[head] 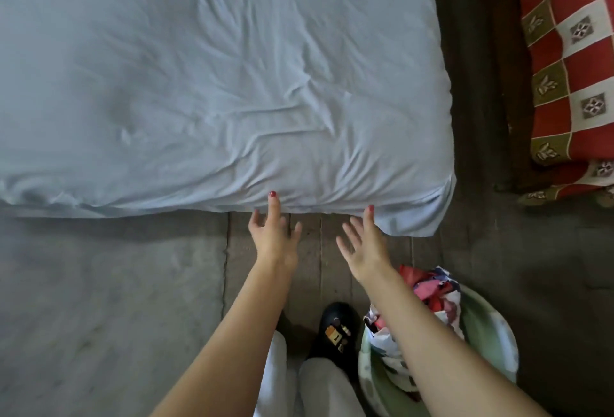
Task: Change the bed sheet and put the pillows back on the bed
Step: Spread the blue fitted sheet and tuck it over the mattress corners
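A pale blue bed sheet point(212, 78) covers the mattress and fills the upper left of the view, wrinkled near its front right corner. My left hand point(274, 234) reaches to the sheet's front edge with fingers spread, one fingertip resting on the fabric. My right hand point(363, 244) is open beside it, fingertips touching the hanging edge near the corner. Neither hand grips the cloth. No pillows are in view.
A pale green basin point(491, 337) with colourful crumpled cloth point(432, 290) stands on the floor at my right. A red, white and olive checked cover point(578, 61) lies on another bed at the far right. Grey floor point(109, 300) spreads left. My black shoe point(337, 330) is below.
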